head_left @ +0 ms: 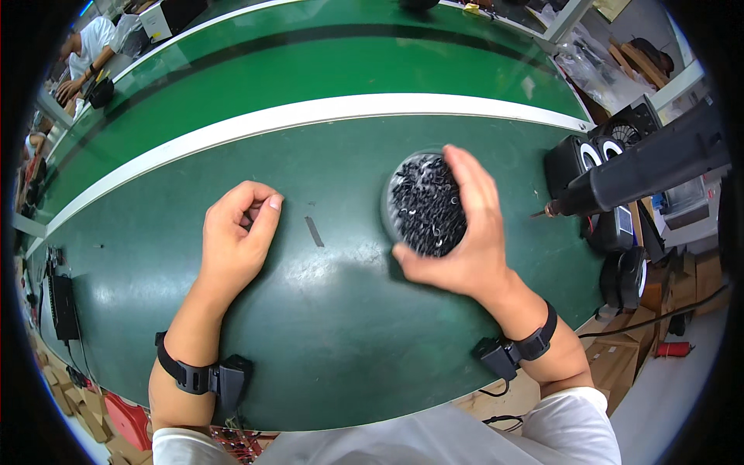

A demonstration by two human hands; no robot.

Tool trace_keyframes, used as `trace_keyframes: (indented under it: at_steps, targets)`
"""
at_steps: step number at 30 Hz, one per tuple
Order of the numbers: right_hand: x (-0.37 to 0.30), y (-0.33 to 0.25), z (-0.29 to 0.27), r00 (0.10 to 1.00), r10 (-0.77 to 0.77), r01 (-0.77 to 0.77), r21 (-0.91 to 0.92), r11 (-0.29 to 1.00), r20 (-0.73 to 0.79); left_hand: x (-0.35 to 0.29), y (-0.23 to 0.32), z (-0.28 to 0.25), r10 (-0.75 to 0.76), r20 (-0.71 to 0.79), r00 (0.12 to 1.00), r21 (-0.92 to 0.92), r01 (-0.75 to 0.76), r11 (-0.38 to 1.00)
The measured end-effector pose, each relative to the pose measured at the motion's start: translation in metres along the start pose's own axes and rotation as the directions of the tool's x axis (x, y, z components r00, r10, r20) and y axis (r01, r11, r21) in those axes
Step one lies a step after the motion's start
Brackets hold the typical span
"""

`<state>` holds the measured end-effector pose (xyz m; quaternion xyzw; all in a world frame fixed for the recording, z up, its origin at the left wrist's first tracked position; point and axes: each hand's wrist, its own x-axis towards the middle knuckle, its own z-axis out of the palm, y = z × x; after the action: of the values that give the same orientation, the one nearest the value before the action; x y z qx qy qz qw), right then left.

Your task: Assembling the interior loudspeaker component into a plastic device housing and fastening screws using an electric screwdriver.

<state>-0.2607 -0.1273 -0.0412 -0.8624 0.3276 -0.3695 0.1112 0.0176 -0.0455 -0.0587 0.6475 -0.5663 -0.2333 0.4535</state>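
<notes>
My right hand [473, 232] grips a round, clear-walled tub [388, 203] from its right side, thumb at the near rim and fingers along the far right. Many small black pieces [426, 205], perhaps screws, fill the tub, with a few pale bits among them; they look slightly blurred. My left hand [242, 232] is closed over the green table [333, 333], its fingers curled and the thumb pressed to the forefinger. Whatever it may hold is hidden. Between the hands, a thin dark grey strip [314, 231] lies flat on the table.
From the right, a dark power screwdriver [612, 178] reaches over the table. Black boxes with white rings [573, 159] stand at the right edge. A white rail [310, 112] separates the table from a green belt [333, 74]. A black adapter [62, 302] lies left; another person [93, 46] sits far left.
</notes>
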Motion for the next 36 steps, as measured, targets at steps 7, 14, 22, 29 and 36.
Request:
trace_keyframes:
  at_steps: [7,14,22,29,36]
  targets:
    - [-0.002,-0.003,-0.004,0.999,-0.048,0.05,0.093,0.994,-0.024,-0.002,0.001,-0.002,-0.001,-0.012,1.0,0.022,0.002,1.0]
    - [0.0,0.008,-0.004,0.995,-0.01,0.014,0.035,0.999,-0.103,-0.001,0.003,-0.001,-0.006,-0.01,1.0,-0.015,0.006,1.0]
    - [-0.004,0.005,-0.008,0.996,-0.014,0.024,0.109,0.994,-0.087,-0.002,0.004,0.0,-0.013,-0.014,1.0,-0.013,0.013,1.0]
    - [-0.002,0.008,-0.002,0.992,0.016,-0.007,0.076,0.997,-0.122,-0.003,0.001,-0.002,-0.014,-0.006,1.0,-0.01,0.014,1.0]
    - [0.001,0.01,-0.001,0.99,0.103,-0.102,0.016,0.995,-0.094,0.001,0.001,-0.002,-0.007,-0.019,1.0,-0.016,0.006,1.0]
